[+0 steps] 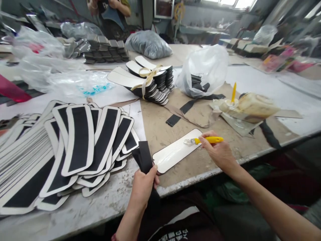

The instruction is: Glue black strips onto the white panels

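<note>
A white curved panel (175, 152) with a dark edge lies on brown board near the table's front edge. My left hand (145, 182) pinches its left end and also holds black strips (145, 157) that hang down past the table edge. In my right hand (218, 150) is a brush with a yellow handle (212, 139); its bristles touch the panel's right half, where the surface looks wet. Left of my hands, many white panels with black centres (80, 140) lie in an overlapping pile.
Behind the panel stand tied bundles of panels (147, 80) and a clear bag of black pieces (204, 70). A stained yellowish container (258, 107) with a yellow stick (234, 92) sits right. Across the table is a person (112, 13).
</note>
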Demonstrator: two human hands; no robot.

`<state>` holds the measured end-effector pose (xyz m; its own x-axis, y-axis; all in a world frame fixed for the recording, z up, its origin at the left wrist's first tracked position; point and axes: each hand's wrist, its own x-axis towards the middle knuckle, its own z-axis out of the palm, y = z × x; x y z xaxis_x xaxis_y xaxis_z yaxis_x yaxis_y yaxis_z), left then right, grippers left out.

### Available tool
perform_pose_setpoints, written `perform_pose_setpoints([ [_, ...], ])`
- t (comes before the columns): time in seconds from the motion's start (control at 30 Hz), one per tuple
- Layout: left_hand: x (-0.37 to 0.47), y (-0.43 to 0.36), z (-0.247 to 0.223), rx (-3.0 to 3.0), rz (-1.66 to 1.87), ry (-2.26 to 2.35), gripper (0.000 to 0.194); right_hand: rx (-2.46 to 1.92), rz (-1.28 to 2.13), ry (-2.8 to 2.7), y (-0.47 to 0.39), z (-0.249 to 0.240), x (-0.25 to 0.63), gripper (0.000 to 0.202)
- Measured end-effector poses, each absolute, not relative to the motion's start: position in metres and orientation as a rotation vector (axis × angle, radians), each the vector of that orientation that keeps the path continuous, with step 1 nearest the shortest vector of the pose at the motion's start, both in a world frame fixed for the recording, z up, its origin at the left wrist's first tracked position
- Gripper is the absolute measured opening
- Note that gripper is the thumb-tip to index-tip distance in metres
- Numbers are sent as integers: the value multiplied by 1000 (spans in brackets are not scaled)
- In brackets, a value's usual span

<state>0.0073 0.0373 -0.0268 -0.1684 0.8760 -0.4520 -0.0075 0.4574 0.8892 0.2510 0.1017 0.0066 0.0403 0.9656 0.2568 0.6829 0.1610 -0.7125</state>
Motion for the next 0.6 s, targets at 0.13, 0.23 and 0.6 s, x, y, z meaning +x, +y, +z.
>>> perform_pose_setpoints([
  [0.13,7,36,-27,805,945,1544,37,-1551,223,-1781,104,16,268,14],
  [0.23,6,36,-28,820,938,1533,38,-1439,109,-1849,104,20,273,8],
  [0.6,1,36,-33,864,887,1546,45,-1180,171,-2174,65,10,238,13],
])
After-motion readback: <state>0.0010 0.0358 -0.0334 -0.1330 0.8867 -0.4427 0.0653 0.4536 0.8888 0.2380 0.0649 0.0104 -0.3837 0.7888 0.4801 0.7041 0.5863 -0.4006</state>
